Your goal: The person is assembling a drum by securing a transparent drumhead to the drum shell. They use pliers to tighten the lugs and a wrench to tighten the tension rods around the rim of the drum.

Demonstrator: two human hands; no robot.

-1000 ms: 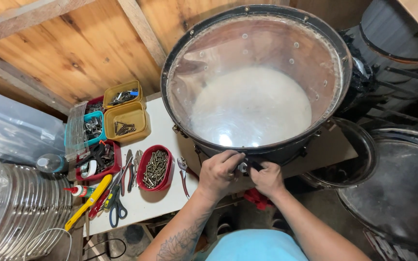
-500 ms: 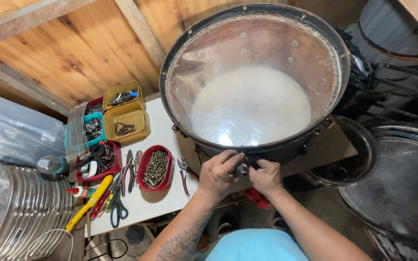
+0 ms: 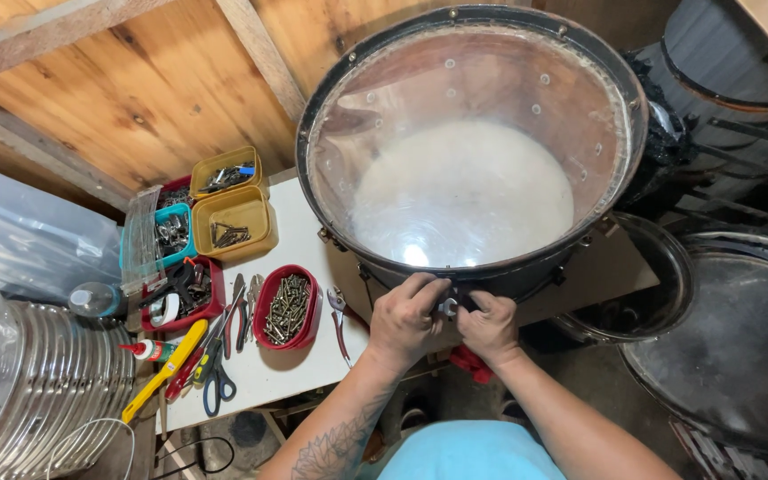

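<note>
Together, both hands, left hand (image 3: pixel 406 322) and right hand (image 3: pixel 489 325), pinch a metal lug (image 3: pixel 448 308) at the drum (image 3: pixel 464 191) rim's near edge.

I see bare forearms, a dark tattoo on my left forearm (image 3: pixel 335 444), and a light blue shirt (image 3: pixel 468 453).

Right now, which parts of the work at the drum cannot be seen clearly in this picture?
- Head view: the small metal fitting at the drum rim is mostly covered by the left hand and right hand.
- The grip of each hand: fingers curl under, hidden.
- The red object below: covered by the right wrist.
- The red tray contents: too small to identify.
</note>
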